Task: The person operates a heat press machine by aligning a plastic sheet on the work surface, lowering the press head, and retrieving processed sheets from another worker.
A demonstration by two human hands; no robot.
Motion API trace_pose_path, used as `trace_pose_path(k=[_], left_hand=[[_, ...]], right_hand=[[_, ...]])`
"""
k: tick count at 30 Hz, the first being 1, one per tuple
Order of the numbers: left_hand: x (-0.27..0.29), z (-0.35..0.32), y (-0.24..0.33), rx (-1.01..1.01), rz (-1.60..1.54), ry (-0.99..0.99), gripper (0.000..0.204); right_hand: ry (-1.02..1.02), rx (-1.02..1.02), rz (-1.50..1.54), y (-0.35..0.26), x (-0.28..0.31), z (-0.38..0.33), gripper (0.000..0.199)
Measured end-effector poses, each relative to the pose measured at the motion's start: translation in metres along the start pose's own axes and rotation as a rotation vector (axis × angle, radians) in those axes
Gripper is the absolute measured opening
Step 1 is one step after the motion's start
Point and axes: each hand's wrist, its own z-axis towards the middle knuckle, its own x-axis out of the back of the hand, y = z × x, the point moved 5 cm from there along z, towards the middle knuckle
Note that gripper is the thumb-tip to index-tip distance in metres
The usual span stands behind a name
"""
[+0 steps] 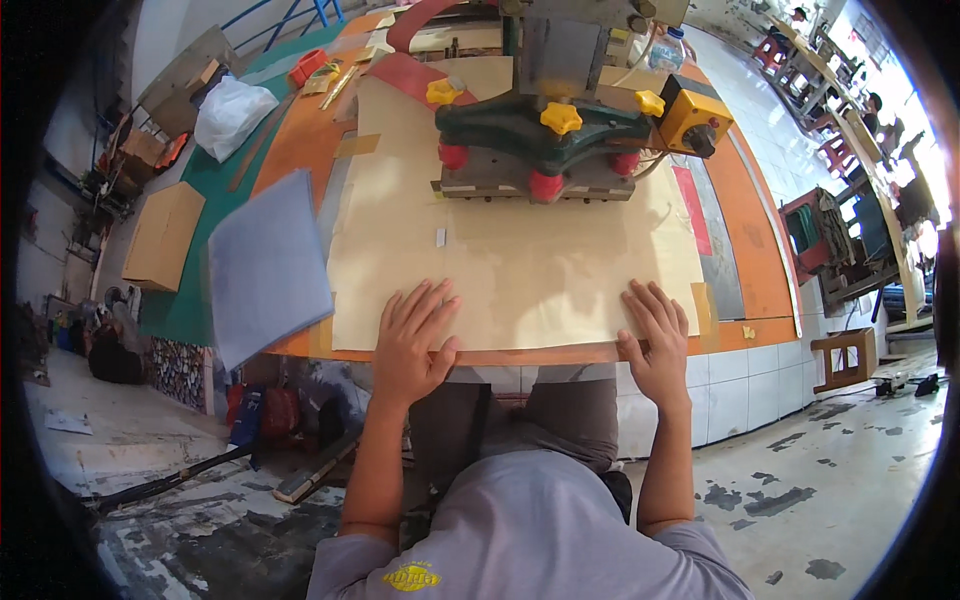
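A large cream sheet covers the middle of the orange work table in front of me. Flat on its near left part rests my left hand, fingers spread and holding nothing. My right hand lies the same way at the near right edge, close to a strip of tan tape. Between and beyond both hands stands a dark green press head with yellow star knobs and red feet, over a flat metal plate. A small white piece lies on the sheet beyond my left hand.
Left of the sheet, a stack of bluish clear film overhangs the table edge. Farther left are a cardboard box and a white plastic bag. A yellow control box with a black knob adjoins the press. A wooden stool stands right.
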Motion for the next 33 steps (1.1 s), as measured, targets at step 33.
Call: trace_pose_path(k=[33], left_hand=[[-0.051, -0.089, -0.037, 0.149, 0.31, 0.588, 0.056]], right_hand=[[0.59, 0.059, -0.151, 0.044, -0.049, -0.061, 0.05]])
